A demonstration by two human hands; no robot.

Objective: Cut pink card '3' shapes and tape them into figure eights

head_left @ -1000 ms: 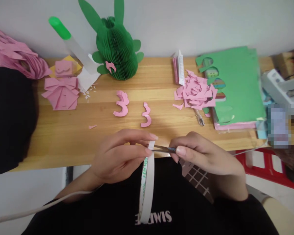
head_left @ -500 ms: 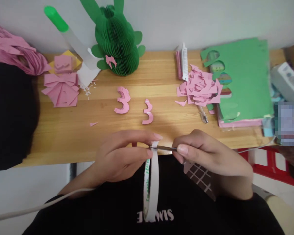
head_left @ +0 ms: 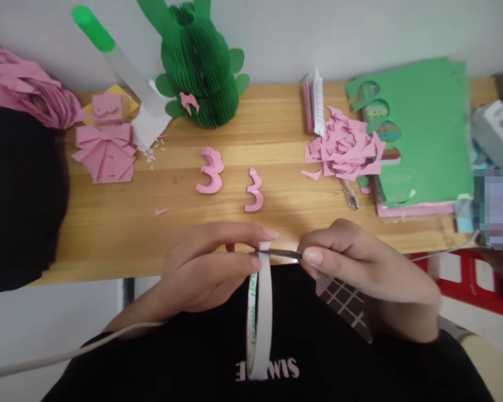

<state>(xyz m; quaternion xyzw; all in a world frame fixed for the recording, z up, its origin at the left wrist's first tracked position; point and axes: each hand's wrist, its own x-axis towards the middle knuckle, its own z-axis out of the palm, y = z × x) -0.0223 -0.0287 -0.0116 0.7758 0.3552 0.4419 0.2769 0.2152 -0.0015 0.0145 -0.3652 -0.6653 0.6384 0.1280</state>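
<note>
Though slightly apart, left fingers (head_left: 241, 263) on tape (head_left: 265, 318)

Tweezers (head_left: 283, 253) across gap between hands (head_left: 209, 268) (head_left: 356, 268)

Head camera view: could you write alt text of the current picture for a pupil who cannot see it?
The left hand holds a roll of white tape, while the right hand holds scissors across the tape. On the wooden table beyond are curved pink paper cutouts, pink scraps, green sheets and a green paper rabbit.
</note>
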